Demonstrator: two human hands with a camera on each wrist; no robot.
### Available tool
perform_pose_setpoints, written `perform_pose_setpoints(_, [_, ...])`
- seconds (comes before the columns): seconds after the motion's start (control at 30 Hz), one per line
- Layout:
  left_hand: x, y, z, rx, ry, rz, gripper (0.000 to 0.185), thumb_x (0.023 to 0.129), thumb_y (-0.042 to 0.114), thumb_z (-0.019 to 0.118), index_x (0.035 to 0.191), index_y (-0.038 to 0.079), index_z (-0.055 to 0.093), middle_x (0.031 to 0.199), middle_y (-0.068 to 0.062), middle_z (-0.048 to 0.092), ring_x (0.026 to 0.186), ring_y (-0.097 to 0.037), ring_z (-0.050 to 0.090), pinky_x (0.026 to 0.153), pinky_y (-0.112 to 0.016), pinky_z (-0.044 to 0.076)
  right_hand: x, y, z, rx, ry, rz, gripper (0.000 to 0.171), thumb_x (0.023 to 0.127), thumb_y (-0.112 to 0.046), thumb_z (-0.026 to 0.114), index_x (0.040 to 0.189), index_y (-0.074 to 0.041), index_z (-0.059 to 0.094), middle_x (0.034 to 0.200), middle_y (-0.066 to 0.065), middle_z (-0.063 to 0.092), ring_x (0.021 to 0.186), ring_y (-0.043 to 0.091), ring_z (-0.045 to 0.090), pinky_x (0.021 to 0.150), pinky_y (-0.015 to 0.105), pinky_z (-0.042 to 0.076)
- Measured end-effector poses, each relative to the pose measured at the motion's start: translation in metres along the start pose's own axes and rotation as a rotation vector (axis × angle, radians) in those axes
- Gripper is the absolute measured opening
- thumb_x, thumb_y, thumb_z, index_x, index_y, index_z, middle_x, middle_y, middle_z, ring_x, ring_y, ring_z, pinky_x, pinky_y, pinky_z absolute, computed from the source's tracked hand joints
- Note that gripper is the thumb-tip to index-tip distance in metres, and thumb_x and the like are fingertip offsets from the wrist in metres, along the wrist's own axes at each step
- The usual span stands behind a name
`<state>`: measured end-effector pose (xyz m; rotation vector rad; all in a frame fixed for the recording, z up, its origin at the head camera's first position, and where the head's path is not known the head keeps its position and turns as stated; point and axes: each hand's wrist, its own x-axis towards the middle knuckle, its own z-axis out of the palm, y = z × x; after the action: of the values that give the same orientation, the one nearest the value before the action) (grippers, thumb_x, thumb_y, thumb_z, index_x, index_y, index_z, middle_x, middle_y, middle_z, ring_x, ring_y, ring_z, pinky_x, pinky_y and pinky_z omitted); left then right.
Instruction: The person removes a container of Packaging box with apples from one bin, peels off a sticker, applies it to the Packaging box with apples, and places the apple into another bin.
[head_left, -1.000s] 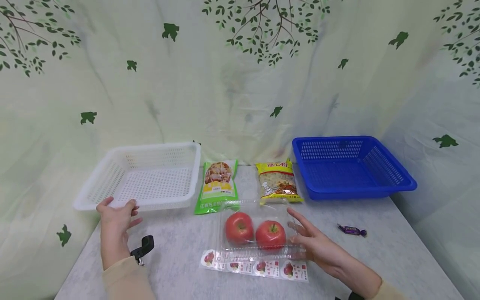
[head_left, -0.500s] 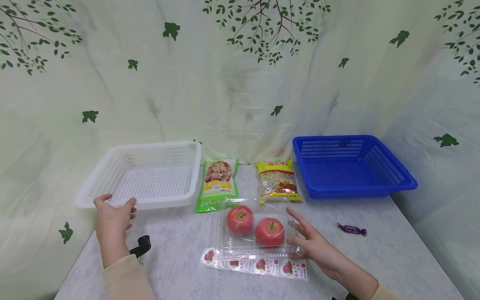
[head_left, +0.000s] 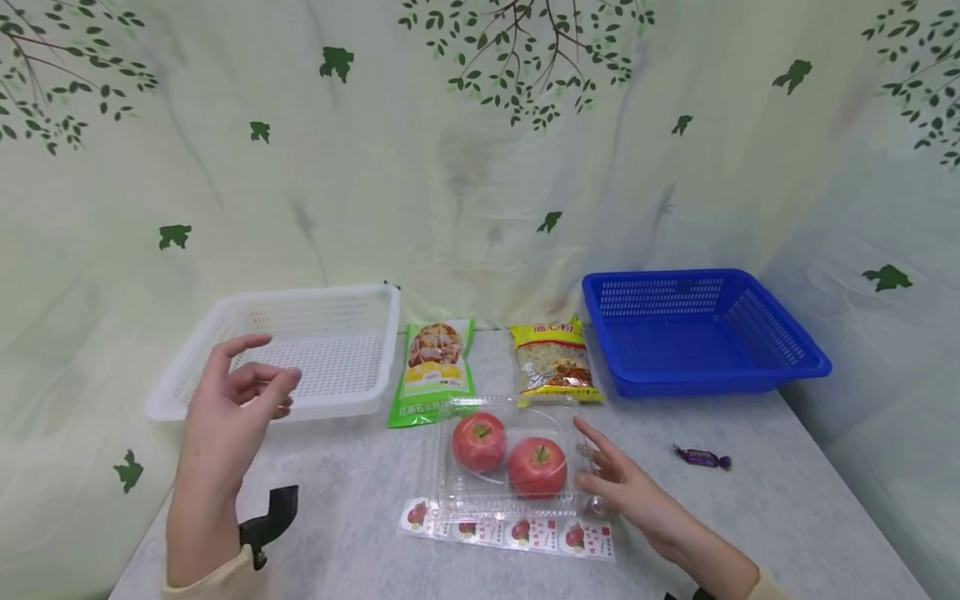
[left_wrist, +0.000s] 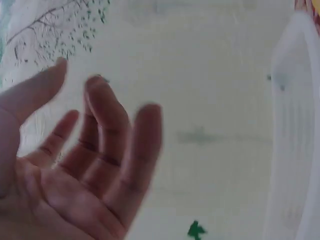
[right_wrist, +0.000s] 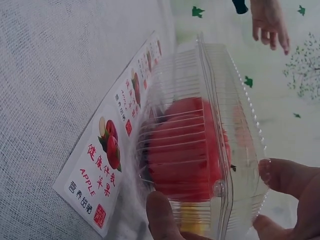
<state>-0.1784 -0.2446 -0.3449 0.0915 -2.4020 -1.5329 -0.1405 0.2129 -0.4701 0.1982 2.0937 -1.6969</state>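
Note:
A clear plastic clamshell box point(head_left: 480, 504) holds two red apples point(head_left: 537, 467) side by side, seen through its lid. At the box's right end is my right hand point(head_left: 637, 492), gripping it; the right wrist view shows the thumb point(right_wrist: 162, 217) low on the wall and fingers point(right_wrist: 287, 175) at the lid side. In front of the box, partly under it, lies a strip of apple stickers point(head_left: 517, 533). My left hand point(head_left: 232, 417) is raised before the white basket point(head_left: 315, 408), fingers loosely bent, nothing in them; the left wrist view shows its palm point(left_wrist: 65, 200).
Behind the box lie a green food packet point(head_left: 435, 375) and a yellow pasta packet point(head_left: 557, 367). A blue basket point(head_left: 690, 387) stands at the back right. One purple wrapped candy point(head_left: 702, 457) is on the table's right side. A leaf-printed curtain point(head_left: 480, 183) closes off the back.
My left hand has lifted away from the white basket's front rim. The apples shifted slightly backward in the clamshell box early on, while my right hand stayed at its right end.

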Motion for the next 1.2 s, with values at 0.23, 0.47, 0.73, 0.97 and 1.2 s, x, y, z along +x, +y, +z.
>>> perform_pose_setpoints(0.23, [-0.017, -0.009, 0.034, -0.236, -0.367, 0.289, 0.057, 0.093, -0.009, 0.073, 0.143, 0.011, 0.052, 0.101, 0.001, 0.069, 0.085, -0.010, 0.070, 0.072, -0.026, 0.062, 0.002, 0.004, -0.012, -0.067, 0.030, -0.077, 0.094, 0.103, -0.033, 0.071, 0.171, -0.037, 0.006, 0.166, 0.031, 0.037, 0.146, 0.052, 0.048, 0.102, 0.059, 0.056])
perform_pose_setpoints(0.47, [-0.037, -0.057, 0.070, -0.155, -0.649, 0.241, 0.060, 0.087, 0.004, 0.086, 0.136, 0.007, 0.051, 0.109, -0.014, 0.067, 0.090, -0.013, 0.069, 0.074, -0.032, 0.062, 0.008, 0.021, -0.057, -0.447, 0.029, -0.302, 0.057, 0.099, -0.030, 0.076, 0.140, -0.003, 0.047, 0.092, 0.005, 0.068, 0.077, 0.008, 0.060, 0.064, 0.026, 0.048])
perform_pose_setpoints(0.73, [-0.034, -0.098, 0.103, 0.089, -0.801, 0.119, 0.069, 0.079, 0.025, 0.095, 0.133, 0.006, 0.057, 0.110, -0.014, 0.065, 0.092, -0.015, 0.064, 0.072, -0.025, 0.057, 0.008, 0.037, -0.046, -0.917, -0.141, -0.381, 0.048, 0.076, -0.062, 0.088, 0.085, -0.027, 0.056, 0.067, -0.019, 0.043, 0.060, -0.002, 0.036, 0.057, 0.021, 0.028])
perform_pose_setpoints(0.97, [-0.035, -0.109, 0.108, 0.201, -0.819, 0.105, 0.049, 0.081, 0.026, 0.092, 0.118, 0.010, 0.064, 0.096, -0.003, 0.066, 0.080, -0.011, 0.060, 0.068, -0.022, 0.050, 0.000, 0.031, -0.026, -1.085, -0.096, -0.348, 0.056, 0.070, -0.064, 0.091, 0.079, -0.027, 0.050, 0.065, -0.015, 0.042, 0.060, 0.003, 0.034, 0.057, 0.025, 0.027])
perform_pose_setpoints(1.2, [-0.043, -0.113, 0.114, 0.441, -0.788, 0.115, 0.036, 0.075, 0.029, 0.096, 0.095, 0.020, 0.068, 0.076, 0.006, 0.055, 0.066, -0.005, 0.047, 0.061, -0.025, 0.039, 0.000, 0.034, -0.026, -1.010, -0.127, -0.337, 0.049, 0.076, -0.050, 0.093, 0.078, -0.025, 0.051, 0.067, -0.014, 0.043, 0.062, 0.003, 0.035, 0.057, 0.025, 0.027])
